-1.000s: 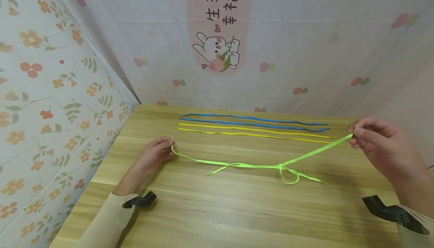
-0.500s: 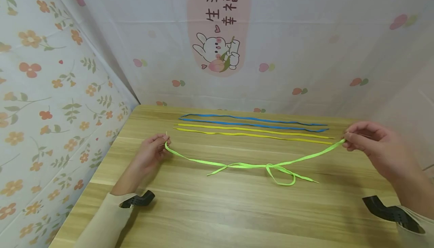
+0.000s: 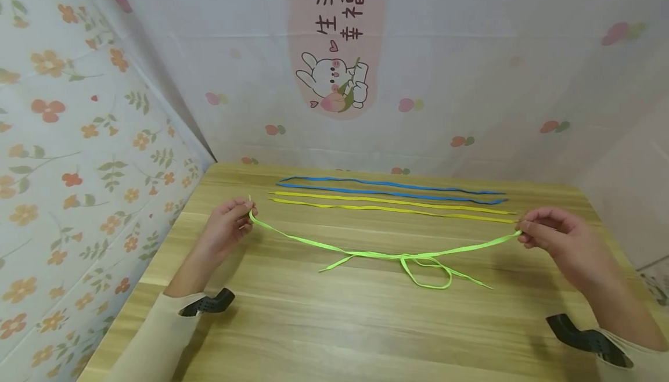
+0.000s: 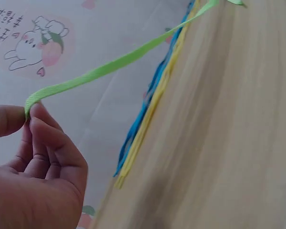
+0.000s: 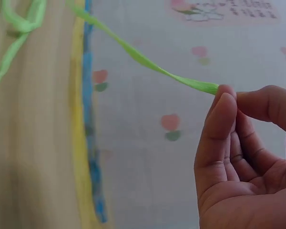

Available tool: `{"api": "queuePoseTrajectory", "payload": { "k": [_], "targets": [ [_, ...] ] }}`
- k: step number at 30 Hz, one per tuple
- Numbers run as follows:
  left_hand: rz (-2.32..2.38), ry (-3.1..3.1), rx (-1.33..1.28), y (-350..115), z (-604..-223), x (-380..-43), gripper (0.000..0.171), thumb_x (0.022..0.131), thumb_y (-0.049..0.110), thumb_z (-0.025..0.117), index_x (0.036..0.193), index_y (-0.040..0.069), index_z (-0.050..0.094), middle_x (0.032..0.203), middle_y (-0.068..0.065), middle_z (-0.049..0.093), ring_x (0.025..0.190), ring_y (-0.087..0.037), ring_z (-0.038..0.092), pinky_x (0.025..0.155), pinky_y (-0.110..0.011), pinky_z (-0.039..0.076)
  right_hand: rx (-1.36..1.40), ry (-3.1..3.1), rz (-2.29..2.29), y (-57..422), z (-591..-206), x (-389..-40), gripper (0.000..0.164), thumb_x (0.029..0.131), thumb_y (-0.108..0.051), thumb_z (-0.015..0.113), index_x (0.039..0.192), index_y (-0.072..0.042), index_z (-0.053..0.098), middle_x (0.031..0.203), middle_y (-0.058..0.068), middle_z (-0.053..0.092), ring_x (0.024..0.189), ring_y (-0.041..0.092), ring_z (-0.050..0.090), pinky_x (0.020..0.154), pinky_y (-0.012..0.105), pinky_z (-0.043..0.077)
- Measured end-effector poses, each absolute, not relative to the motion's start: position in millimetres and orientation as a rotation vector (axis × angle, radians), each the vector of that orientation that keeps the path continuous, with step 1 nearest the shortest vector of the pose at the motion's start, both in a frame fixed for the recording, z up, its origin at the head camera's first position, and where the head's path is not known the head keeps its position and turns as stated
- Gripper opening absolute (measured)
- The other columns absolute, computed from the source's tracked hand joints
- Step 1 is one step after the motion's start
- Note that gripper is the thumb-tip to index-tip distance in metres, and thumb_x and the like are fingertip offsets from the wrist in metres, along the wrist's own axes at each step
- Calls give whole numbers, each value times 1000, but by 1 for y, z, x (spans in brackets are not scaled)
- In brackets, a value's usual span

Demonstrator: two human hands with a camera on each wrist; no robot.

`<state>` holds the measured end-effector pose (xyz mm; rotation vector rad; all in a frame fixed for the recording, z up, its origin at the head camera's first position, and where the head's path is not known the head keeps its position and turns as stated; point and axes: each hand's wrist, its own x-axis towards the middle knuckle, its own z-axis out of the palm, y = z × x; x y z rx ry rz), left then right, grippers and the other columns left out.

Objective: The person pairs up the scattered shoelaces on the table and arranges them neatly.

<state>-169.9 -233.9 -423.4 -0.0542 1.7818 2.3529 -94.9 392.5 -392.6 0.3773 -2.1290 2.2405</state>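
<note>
A neon-green shoelace (image 3: 313,245) sags between my two hands in the head view. My left hand (image 3: 227,223) pinches one end between thumb and fingertips, with a short tip sticking up above them. The other end is pinched by my right hand (image 3: 556,234), and in the right wrist view the green lace (image 5: 148,61) runs slack from those fingertips. Right of the middle, a loose loop (image 3: 449,277) hangs from the lace and lies low over the wood. Two pointed tails angle away from the lace, one to the left and one to the right.
Behind the green lace, two blue shoelaces (image 3: 389,183) and two yellow shoelaces (image 3: 387,197) lie stretched out side by side on the wooden table (image 3: 313,335). A printed curtain (image 3: 444,68) hangs along the back edge, and a floral cloth (image 3: 78,138) on the left.
My right hand has moved left and toward me, and my left hand slightly left and away. The green lace has gone from taut on the right to an even sag; its loop has shifted left and widened.
</note>
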Motion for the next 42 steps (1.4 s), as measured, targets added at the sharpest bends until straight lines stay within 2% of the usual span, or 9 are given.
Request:
{"api": "queuePoseTrajectory", "payload": {
  "k": [4,12,19,25,28,32,37,42],
  "targets": [
    [2272,1836,-69,-227,-432,-170,27,115,6,52,95,16,68,91,4,69,78,-7,57,71,-20,48,487,-1974,2278,387,-371,-101,30,106,24,44,109,9,69,105,10,73,85,19,73,77,25,60],
    [2204,1882,-57,-212,-439,-171,23,113,8,55,96,16,68,92,6,70,81,-8,59,73,-20,47,511,-1923,2254,377,-326,-109,26,105,25,46,109,13,69,106,11,72,85,21,71,78,26,60],
    [2153,1904,-52,-207,-444,-171,24,114,9,55,95,17,67,92,6,69,85,-10,58,76,-23,47,628,-1757,2369,375,-292,-122,32,102,30,41,108,17,70,100,17,77,85,25,75,80,28,62],
    [2106,1938,6,-205,-451,-173,22,113,10,57,97,17,69,92,7,70,86,-11,59,76,-24,47,690,-1619,2430,366,-263,-132,30,102,31,40,106,22,68,97,22,77,83,29,76,77,31,63],
    [2075,1967,26,-201,-454,-173,18,113,9,58,100,13,70,93,6,71,85,-10,61,77,-24,49,702,-1615,2375,359,-251,-135,25,102,30,42,105,24,66,97,24,77,83,30,75,76,31,63],
    [1981,2038,12,-195,-459,-173,11,111,8,62,109,2,71,94,5,71,85,-9,62,77,-23,51,703,-1655,2259,347,-238,-137,16,101,29,48,103,26,64,95,24,77,79,30,72,73,30,61],
    [1877,2109,26,-190,-462,-173,19,107,8,68,118,-7,71,95,1,74,87,-10,65,78,-24,53,745,-1640,2252,336,-223,-139,17,99,31,47,102,27,63,95,25,76,78,30,72,73,30,62],
    [1913,2033,139,-180,-457,-172,26,108,7,68,126,-12,70,108,-5,78,103,-15,74,95,-29,59,823,-1557,2370,327,-214,-139,25,99,34,39,103,28,63,97,28,76,80,33,74,74,33,63]
  ]
}}
